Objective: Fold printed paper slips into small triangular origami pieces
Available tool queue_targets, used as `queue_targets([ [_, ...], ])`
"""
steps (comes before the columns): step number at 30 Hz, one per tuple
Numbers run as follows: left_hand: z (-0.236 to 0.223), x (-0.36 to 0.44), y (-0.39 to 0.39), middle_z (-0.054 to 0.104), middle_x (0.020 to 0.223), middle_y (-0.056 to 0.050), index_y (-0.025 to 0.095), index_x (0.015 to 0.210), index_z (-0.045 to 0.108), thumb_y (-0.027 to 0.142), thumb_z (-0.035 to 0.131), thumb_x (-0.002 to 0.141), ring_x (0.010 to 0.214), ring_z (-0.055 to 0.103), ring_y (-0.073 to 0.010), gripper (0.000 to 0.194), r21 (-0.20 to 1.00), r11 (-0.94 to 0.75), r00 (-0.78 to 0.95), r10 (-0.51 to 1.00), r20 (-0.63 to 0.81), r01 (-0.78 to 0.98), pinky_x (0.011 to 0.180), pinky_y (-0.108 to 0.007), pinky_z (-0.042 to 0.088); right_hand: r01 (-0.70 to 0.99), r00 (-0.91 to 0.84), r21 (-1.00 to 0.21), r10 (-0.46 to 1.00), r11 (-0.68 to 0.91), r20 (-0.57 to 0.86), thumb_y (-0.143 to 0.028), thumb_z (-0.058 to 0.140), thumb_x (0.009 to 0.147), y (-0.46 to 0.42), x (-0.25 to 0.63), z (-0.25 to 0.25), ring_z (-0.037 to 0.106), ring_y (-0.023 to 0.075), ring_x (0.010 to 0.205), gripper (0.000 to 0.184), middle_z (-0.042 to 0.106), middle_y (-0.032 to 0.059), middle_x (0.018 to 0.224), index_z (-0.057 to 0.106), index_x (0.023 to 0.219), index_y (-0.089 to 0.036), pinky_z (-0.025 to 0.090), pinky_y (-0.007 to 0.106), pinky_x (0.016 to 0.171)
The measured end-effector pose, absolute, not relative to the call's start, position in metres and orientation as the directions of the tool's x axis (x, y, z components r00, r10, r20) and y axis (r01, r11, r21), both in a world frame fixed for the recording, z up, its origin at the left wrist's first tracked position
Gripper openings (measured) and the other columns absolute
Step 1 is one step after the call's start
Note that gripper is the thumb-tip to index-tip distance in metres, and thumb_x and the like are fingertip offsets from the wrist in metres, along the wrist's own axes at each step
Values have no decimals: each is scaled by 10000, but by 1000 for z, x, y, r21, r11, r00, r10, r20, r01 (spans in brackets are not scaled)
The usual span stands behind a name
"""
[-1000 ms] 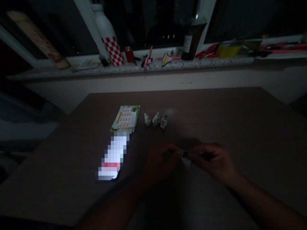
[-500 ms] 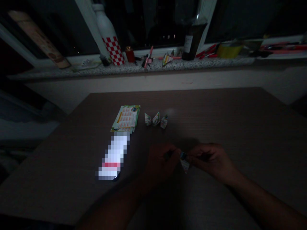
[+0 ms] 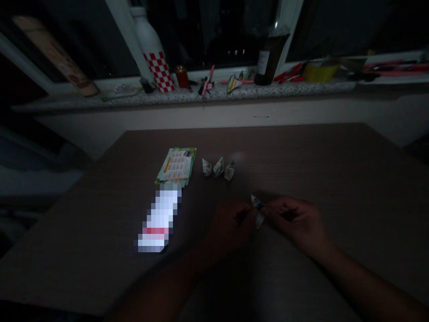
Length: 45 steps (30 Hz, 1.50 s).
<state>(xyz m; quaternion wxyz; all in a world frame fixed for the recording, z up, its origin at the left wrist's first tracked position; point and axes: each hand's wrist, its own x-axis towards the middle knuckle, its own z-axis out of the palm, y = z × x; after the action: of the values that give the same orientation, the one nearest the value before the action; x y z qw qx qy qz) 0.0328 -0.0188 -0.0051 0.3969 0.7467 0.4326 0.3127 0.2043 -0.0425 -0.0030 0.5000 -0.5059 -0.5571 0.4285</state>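
A small folded paper piece [image 3: 258, 211] sits pinched between my two hands above the dark brown table [image 3: 335, 170]. My left hand [image 3: 228, 226] grips its left side with closed fingers. My right hand [image 3: 298, 221] pinches its right side. Three finished folded paper pieces [image 3: 218, 167] stand in a row further back on the table. Left of them lies a stack of printed paper sheets [image 3: 176, 164]. A lit phone [image 3: 158, 220], its screen blurred out, lies in front of that stack.
A stone windowsill [image 3: 187, 95] runs behind the table. On it stand a white bottle with red checks [image 3: 151, 48], a dark glass bottle [image 3: 270, 53], a small red jar [image 3: 182, 76], pens and another folded paper piece [image 3: 233, 82]. The room is very dim.
Both hands have lifted the folded piece slightly up and away from me, and it is turned more upright. Nothing else on the table has moved.
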Motion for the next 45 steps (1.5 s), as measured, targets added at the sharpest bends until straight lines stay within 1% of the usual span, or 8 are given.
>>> queue_targets([
  [3, -5, 34, -19, 640, 657, -10, 145, 726, 659, 327, 517, 867, 602, 569, -118, 272, 874, -273, 393, 914, 105, 402, 570, -216, 396, 167, 51, -974, 985, 155, 165, -242, 706, 751, -44, 204, -3, 663, 120, 515, 82, 721, 13, 600, 694, 700, -178, 526, 179, 499],
  [6, -7, 34, -18, 654, 689, -5, 150, 788, 669, 357, 492, 888, 624, 577, -117, 290, 914, -227, 438, 897, 63, 335, 567, -206, 401, 183, 78, -968, 979, 170, 187, -238, 698, 761, -44, 205, -5, 663, 119, 514, 79, 720, 11, 602, 693, 707, -181, 531, 183, 504],
  [12, -6, 35, -18, 610, 642, -4, 137, 711, 643, 340, 489, 884, 595, 537, -114, 308, 880, -302, 460, 881, 110, 367, 576, -220, 385, 226, 75, -952, 971, 205, 227, -272, 703, 764, -44, 204, -8, 672, 138, 528, 91, 725, 20, 620, 699, 719, -193, 544, 213, 513],
  [15, -4, 36, -19, 618, 670, 1, 142, 753, 651, 361, 488, 890, 615, 545, -113, 305, 880, -290, 459, 883, 94, 377, 583, -219, 376, 252, 110, -945, 964, 209, 242, -280, 693, 772, -45, 204, -7, 666, 143, 520, 92, 720, 18, 615, 699, 722, -203, 546, 225, 507],
  [22, -4, 36, -20, 430, 548, 36, 136, 661, 584, 375, 433, 907, 515, 390, -87, 375, 856, -315, 510, 857, 72, 410, 486, -220, 268, 270, 161, -946, 960, 181, 229, -333, 706, 751, -46, 205, -7, 648, 157, 501, 147, 706, 28, 593, 693, 691, -200, 531, 247, 487],
  [27, -4, 37, -22, 490, 602, 30, 138, 725, 598, 362, 432, 913, 559, 448, -92, 337, 878, -284, 511, 858, 54, 384, 522, -216, 302, 276, 196, -947, 955, 164, 222, -323, 705, 756, -45, 204, -8, 639, 146, 511, 132, 705, 28, 602, 692, 710, -200, 515, 232, 484],
  [36, -3, 37, -21, 436, 568, 42, 144, 662, 554, 353, 449, 895, 529, 399, -86, 330, 914, -221, 505, 863, 20, 341, 501, -209, 292, 179, 196, -975, 967, 131, 165, -334, 709, 743, -44, 202, -5, 640, 146, 507, 152, 706, 32, 593, 683, 706, -189, 507, 229, 472],
  [45, -4, 34, -19, 506, 580, 27, 157, 659, 554, 307, 456, 893, 529, 450, -93, 296, 806, -408, 531, 836, 140, 430, 518, -217, 305, 51, 152, -997, 987, 54, 61, -382, 736, 708, -39, 202, -7, 657, 154, 534, 200, 712, 34, 610, 695, 729, -187, 522, 236, 496],
])
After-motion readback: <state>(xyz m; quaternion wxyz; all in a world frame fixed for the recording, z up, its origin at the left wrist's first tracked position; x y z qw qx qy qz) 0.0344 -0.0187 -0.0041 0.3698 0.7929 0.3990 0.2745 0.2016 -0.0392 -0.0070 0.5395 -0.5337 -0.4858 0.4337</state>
